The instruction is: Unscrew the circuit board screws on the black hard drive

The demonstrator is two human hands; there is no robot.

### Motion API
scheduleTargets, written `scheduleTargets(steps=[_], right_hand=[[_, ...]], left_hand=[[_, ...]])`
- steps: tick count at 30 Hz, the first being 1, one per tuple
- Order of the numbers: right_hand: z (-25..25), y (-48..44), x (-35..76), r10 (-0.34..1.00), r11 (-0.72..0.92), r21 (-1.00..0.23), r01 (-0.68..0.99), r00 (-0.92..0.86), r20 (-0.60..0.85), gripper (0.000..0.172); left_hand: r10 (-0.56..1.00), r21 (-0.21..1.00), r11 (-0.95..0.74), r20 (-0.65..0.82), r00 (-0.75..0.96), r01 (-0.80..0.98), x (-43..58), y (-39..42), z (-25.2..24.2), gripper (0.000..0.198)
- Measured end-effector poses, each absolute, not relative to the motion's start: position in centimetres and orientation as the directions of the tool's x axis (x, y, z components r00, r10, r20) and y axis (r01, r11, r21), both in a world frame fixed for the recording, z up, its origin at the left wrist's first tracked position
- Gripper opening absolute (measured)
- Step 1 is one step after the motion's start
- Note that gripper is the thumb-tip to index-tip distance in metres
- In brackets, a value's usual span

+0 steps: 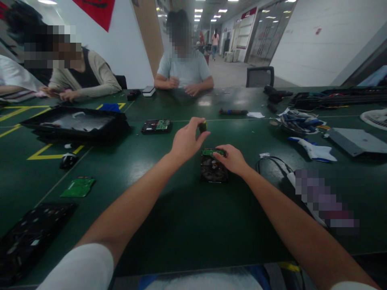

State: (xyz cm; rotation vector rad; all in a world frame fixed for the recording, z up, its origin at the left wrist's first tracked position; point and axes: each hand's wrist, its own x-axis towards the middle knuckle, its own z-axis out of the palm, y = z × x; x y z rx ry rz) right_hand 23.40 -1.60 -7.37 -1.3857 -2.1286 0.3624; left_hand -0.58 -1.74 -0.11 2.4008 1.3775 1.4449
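A hard drive with a green circuit board strip at its far end (214, 168) lies on the dark green table (181, 225) in front of me. My right hand (232, 158) grips its far right side, with the thumb over the green board. Just above and to the left, my left hand (191, 139) is raised off the table, pinching a small black and yellow object (202, 127) between thumb and fingers. That object does not touch the drive. Its exact shape is partly hidden by the fingers.
Another drive (156, 126) lies beyond my left hand. To the left are a black tray (78, 123), a green board (78, 187) and a black device (33, 237). Cables (300, 121), a metal box (358, 141) and a blurred item (323, 197) lie right. People sit opposite.
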Motion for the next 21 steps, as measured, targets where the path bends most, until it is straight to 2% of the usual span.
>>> scheduleTargets(steps=[5,9,13,21], right_hand=[[-7.3,-1.5,23.4,0.910,0.409,-0.513,0.755,-0.297,0.288,0.036],[-7.5,-1.5,23.4,0.911,0.406,-0.520,0.752,-0.288,0.294,0.035],[-7.6,-1.4,23.4,0.898,0.434,-0.517,0.738,-0.304,0.319,0.034],[-7.5,-1.4,23.5,0.902,0.425,-0.502,0.753,-0.309,0.301,0.034]], left_hand=[[0.702,0.478,-0.621,0.691,0.171,0.621,-0.5,-1.7,0.1,0.034],[0.658,0.391,-0.661,0.712,0.245,0.640,-0.8,-1.7,0.7,0.029],[0.652,0.341,-0.640,0.715,0.252,0.689,-1.0,-1.8,1.1,0.035],[0.691,0.409,-0.613,0.692,0.209,0.676,-0.5,-1.9,0.4,0.040]])
